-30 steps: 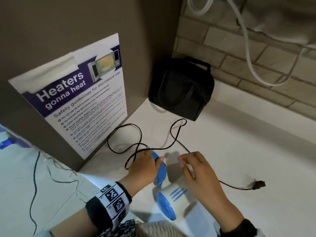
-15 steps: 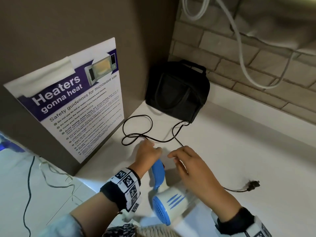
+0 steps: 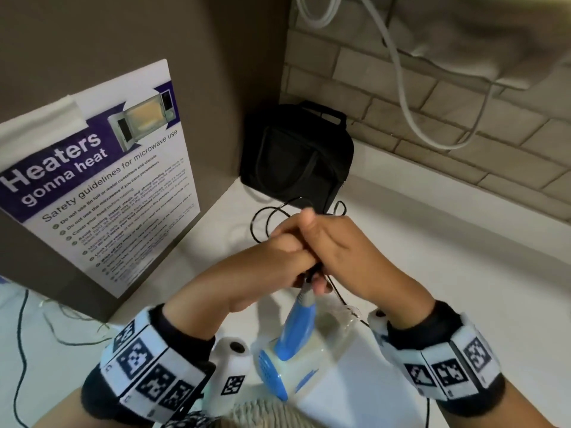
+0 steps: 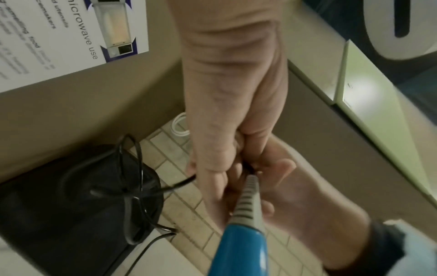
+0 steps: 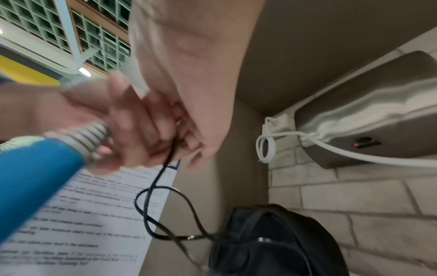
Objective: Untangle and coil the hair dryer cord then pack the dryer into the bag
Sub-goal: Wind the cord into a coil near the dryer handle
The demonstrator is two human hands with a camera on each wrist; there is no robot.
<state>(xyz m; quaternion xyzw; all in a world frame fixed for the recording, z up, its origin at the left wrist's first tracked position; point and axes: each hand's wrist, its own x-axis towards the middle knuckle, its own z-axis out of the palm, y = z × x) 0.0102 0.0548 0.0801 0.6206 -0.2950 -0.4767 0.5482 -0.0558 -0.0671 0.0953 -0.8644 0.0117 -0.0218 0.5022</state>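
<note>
The white and blue hair dryer [image 3: 287, 362] sits low in the head view, its blue handle [image 3: 298, 325] pointing up at my hands. My left hand [image 3: 278, 257] and right hand [image 3: 333, 248] are pressed together. Both grip the black cord [image 3: 265, 220] just past the handle's grey ribbed sleeve [image 4: 248, 198]. In the left wrist view the cord [image 4: 132, 186] leaves my left hand [image 4: 212, 168] in loose loops. In the right wrist view it hangs from my right hand's fingers [image 5: 189, 142]. The black bag [image 3: 296, 156] stands zipped in the corner behind. The plug is hidden.
A microwave safety poster [image 3: 92, 186] is taped to the brown panel on the left. The brick wall [image 3: 432, 134] carries a white cable [image 3: 417, 118] and a steel unit [image 5: 366, 121]. The white counter [image 3: 448, 273] stretches to the right.
Both hands rose off the counter and came together on the cord at the handle end. The dryer's handle tipped upward, and the cord loops drew in toward the bag.
</note>
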